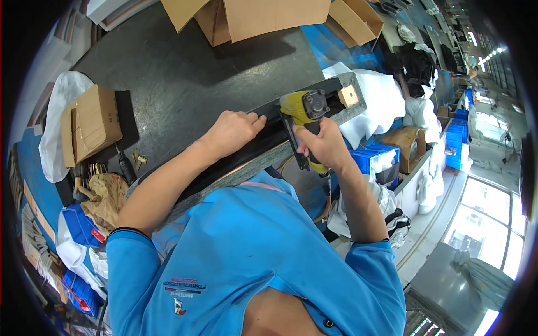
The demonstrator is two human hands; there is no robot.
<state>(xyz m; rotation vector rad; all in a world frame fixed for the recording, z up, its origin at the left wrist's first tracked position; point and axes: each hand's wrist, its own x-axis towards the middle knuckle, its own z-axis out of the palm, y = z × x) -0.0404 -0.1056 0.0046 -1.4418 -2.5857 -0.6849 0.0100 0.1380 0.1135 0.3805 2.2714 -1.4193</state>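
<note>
My right hand (pixel 326 144) is closed around the handle of a yellow air nail gun (pixel 300 106) with a black magazine. The gun rests over a long black frame piece (pixel 216 167), close to its far right end. A hose (pixel 326 204) runs down from the handle. My left hand (pixel 232 134) lies on the same piece, left of the gun, its fingers curled over the black surface. Grey padding (pixel 235 178) runs along the near side of the piece, against my blue shirt. A light wooden block (pixel 348 96) shows at the right end.
A dark table (pixel 168 73) spreads ahead. Open cardboard boxes (pixel 274 19) stand at the back; a small carton (pixel 92 123) sits left beside a black-handled tool (pixel 125 167) and brass-coloured pieces (pixel 140 159). Blue bins (pixel 374 159) and white wrapping (pixel 381 103) are at right.
</note>
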